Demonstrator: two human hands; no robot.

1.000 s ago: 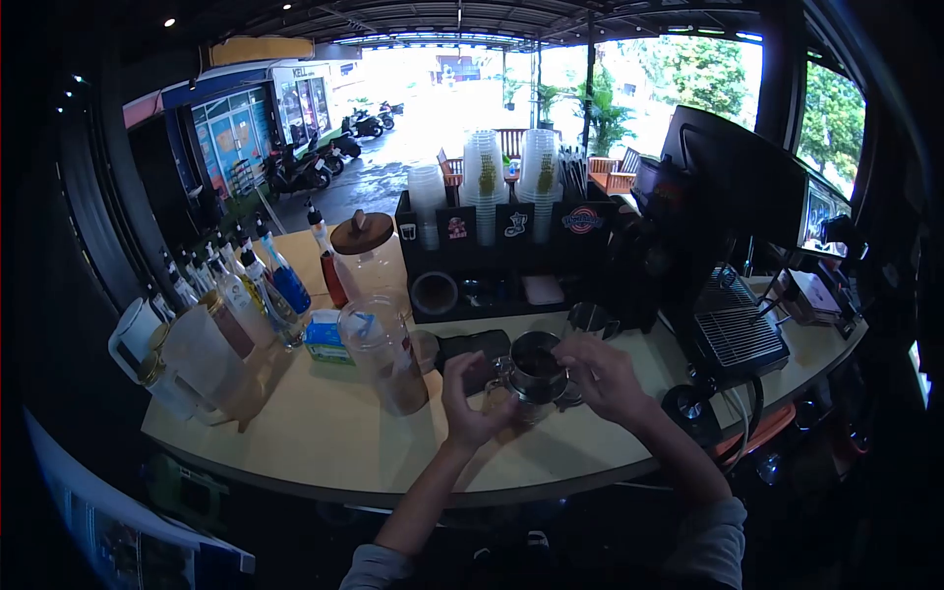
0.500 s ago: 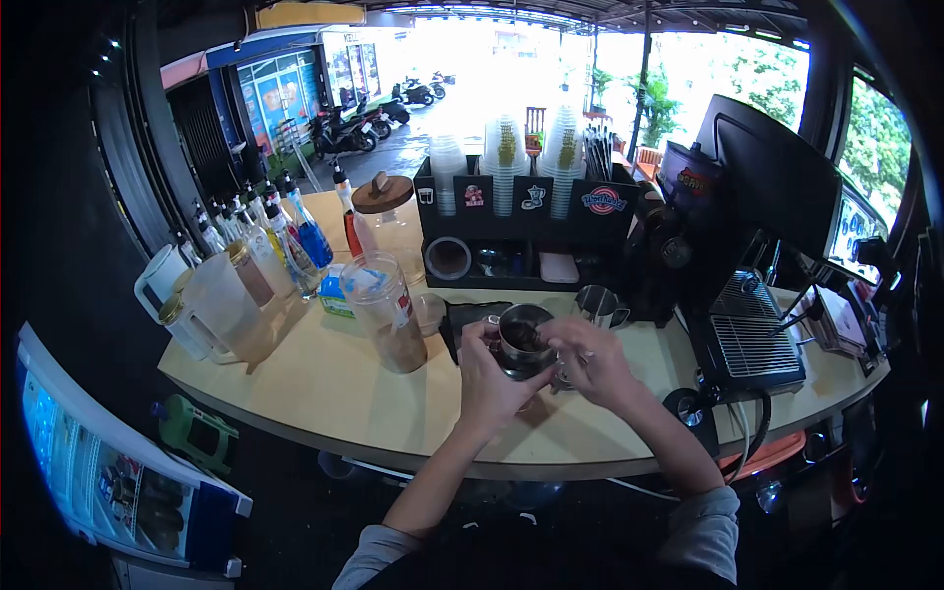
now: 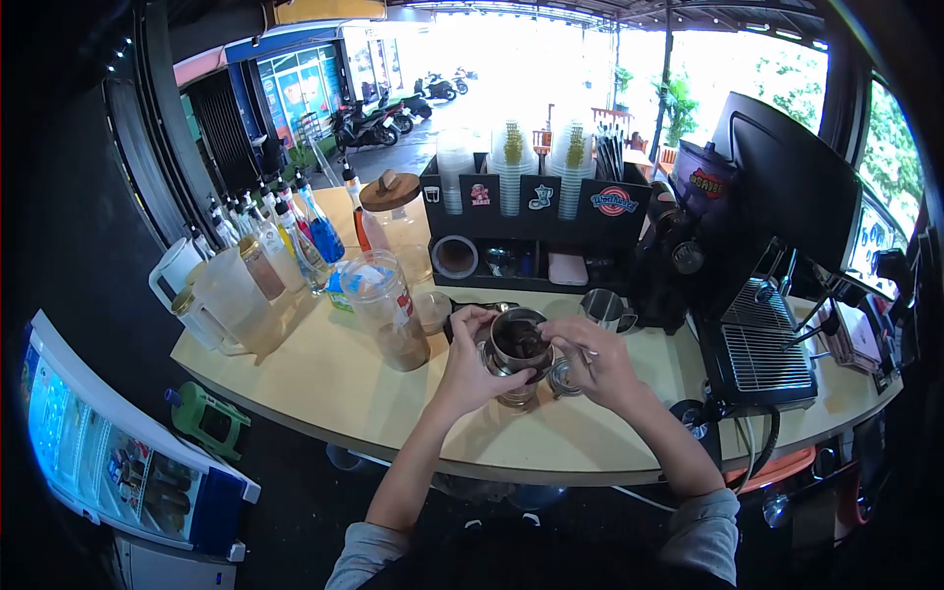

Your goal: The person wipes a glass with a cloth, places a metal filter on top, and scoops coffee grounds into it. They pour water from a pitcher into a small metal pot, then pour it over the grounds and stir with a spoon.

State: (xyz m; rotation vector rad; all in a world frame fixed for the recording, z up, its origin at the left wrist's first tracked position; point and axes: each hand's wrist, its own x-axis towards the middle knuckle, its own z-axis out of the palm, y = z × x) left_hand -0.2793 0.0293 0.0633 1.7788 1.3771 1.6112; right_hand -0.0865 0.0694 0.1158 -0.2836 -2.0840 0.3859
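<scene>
Metal cup (image 3: pixel 521 339): in our hands above the front of the counter (image 3: pixel 472 433); we see dark contents, too shadowed to name.
Left hand (image 3: pixel 470 369): curled round the cup's left side, gripping it, thumb across the front.
Right hand (image 3: pixel 598 366): fingers bent together at the right of the rim; we cannot tell whether they pinch anything.
Glass below (image 3: pixel 516 395): clear, partly hidden by the cup; we cannot tell whether the two touch.
Small glass (image 3: pixel 562 378): clear, near our right hand, its contents unclear.
Tall plastic container (image 3: pixel 385 313): upright, left of our hands, with something brown in the lower part.
Steel pitcher (image 3: pixel 602 308): upright, beyond our right hand; we cannot make out its inside.
Plastic jugs (image 3: pixel 234 303): grouped at the left, translucent and cloudy.
Wood-lidded jar (image 3: pixel 401 234): clear, behind the tall container.
Pump bottles (image 3: pixel 320 234): clustered at the left, one holding blue liquid, others yellow or red.
Black organizer (image 3: pixel 531 241): stacked clear cups (image 3: pixel 511 177) and dark straws (image 3: pixel 611 157) stand in its top.
</scene>
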